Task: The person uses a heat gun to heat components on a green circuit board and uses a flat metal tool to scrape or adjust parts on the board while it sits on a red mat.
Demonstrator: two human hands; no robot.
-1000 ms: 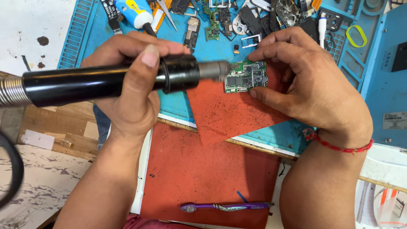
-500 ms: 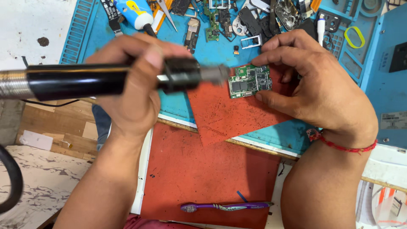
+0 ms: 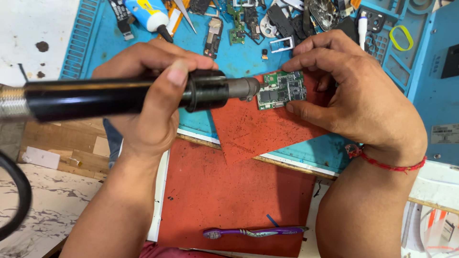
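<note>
1. The green circuit board [image 3: 281,90] lies on a red mat piece [image 3: 260,131], just right of the picture's centre, toward 1 o'clock from the middle of the frame.
2. The right hand [image 3: 354,95] is closed narrowly on the circuit board: its fingertips [image 3: 292,64] press the board's top edge and the thumb meets the lower right edge, at 3 o'clock from the board.
3. The left hand [image 3: 153,102] is wrapped tightly around a black hot-air gun handle [image 3: 110,98], thumb laid over the top of the barrel.
4. The handle runs in from 9 o'clock; its grey metal nozzle [image 3: 244,89] points right and its tip sits at the board's left edge, touching or just short of it, I cannot tell which.
5. The red mat piece rests on a blue work mat [image 3: 119,43], whose upper part, at 12 o'clock, is strewn with small phone parts [image 3: 267,19].
6. A white glue tube [image 3: 148,12] with a black tip lies at 11 o'clock on the blue mat.
7. A yellow-green ring [image 3: 400,37] sits in a mat compartment at 2 o'clock.
8. A larger red pad [image 3: 229,196] lies nearer the person, at 6 o'clock, with a purple toothbrush [image 3: 253,232] on its near edge.
9. A red thread [image 3: 387,165] circles the right wrist.
</note>
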